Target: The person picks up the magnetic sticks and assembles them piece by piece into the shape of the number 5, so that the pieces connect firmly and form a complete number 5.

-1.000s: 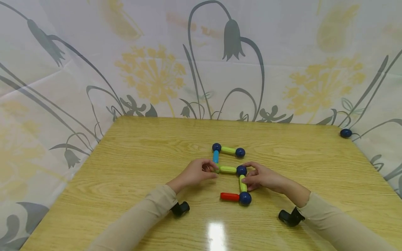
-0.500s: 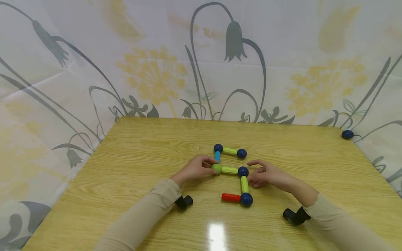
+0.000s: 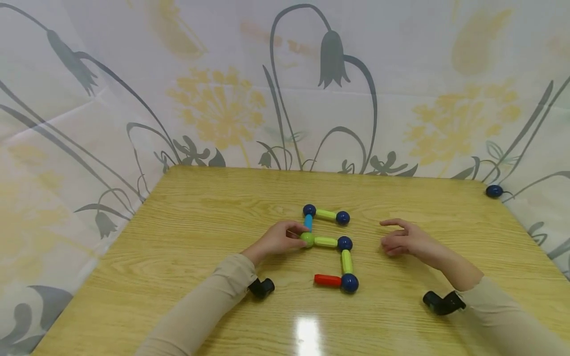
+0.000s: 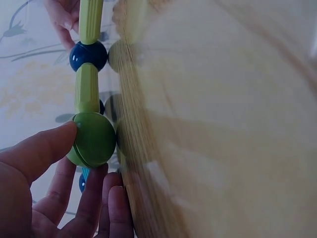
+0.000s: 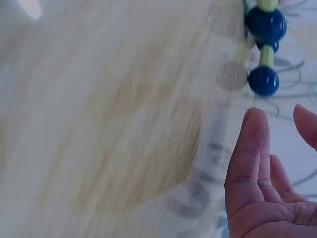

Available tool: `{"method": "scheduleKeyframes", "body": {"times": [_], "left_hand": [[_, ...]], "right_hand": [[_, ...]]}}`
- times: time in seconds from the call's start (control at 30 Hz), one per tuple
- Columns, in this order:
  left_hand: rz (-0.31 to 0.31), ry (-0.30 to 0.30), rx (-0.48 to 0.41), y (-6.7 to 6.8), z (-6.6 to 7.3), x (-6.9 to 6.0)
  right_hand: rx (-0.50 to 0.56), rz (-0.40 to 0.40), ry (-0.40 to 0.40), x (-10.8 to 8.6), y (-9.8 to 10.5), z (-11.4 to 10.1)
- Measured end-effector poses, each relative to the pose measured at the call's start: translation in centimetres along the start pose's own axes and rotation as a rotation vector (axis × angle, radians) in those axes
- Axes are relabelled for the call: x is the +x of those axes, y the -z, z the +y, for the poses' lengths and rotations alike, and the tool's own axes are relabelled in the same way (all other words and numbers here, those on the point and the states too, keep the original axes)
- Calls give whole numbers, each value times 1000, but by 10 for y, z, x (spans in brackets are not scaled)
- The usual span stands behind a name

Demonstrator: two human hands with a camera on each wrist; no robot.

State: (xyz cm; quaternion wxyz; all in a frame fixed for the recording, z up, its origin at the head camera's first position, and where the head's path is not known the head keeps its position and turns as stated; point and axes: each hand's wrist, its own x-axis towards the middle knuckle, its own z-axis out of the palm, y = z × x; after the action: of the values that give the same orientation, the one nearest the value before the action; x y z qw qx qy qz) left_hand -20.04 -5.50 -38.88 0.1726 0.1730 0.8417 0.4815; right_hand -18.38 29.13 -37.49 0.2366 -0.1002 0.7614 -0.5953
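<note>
A chain of building sticks and balls lies on the table in a bent line. My left hand point(image 3: 280, 238) holds the green ball point(image 4: 94, 139) at its left corner between thumb and fingers. A blue stick point(image 3: 308, 223) runs back from that ball to a dark blue ball point(image 3: 309, 210), then a yellow-green stick point(image 3: 326, 215) and another blue ball point(image 3: 343, 217). Rightward goes a second yellow-green stick point(image 3: 326, 242) to a blue ball point(image 3: 345, 243); a third stick point(image 3: 347, 261) leads to the front ball point(image 3: 349, 283) and a red stick point(image 3: 327, 280). My right hand point(image 3: 409, 241) hovers right of the chain, holding nothing.
A dark blue oval object point(image 3: 494, 191) sits at the table's far right corner. Patterned cloth point(image 3: 222, 89) stands behind the wooden table point(image 3: 213, 198). Black camera mounts point(image 3: 444, 302) hang at both wrists.
My right hand has let go of the stick between the two right-hand balls and moved off to the right. My left hand stays at the green ball; the chain looks unchanged.
</note>
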Motion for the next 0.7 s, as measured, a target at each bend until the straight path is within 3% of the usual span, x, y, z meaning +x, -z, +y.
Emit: {"method": "scheduleKeyframes", "body": {"times": [0.3,0.53,0.7], "left_hand": [[7,23,-8,-2,0,2],[8,37,-20,-2,-4,2],[3,25,-24,-2,-4,3]], "right_hand": [[109,97,48,-10,55,7],[71,164,38,-17,77,9],[141,150,83,-23,91,16]]}}
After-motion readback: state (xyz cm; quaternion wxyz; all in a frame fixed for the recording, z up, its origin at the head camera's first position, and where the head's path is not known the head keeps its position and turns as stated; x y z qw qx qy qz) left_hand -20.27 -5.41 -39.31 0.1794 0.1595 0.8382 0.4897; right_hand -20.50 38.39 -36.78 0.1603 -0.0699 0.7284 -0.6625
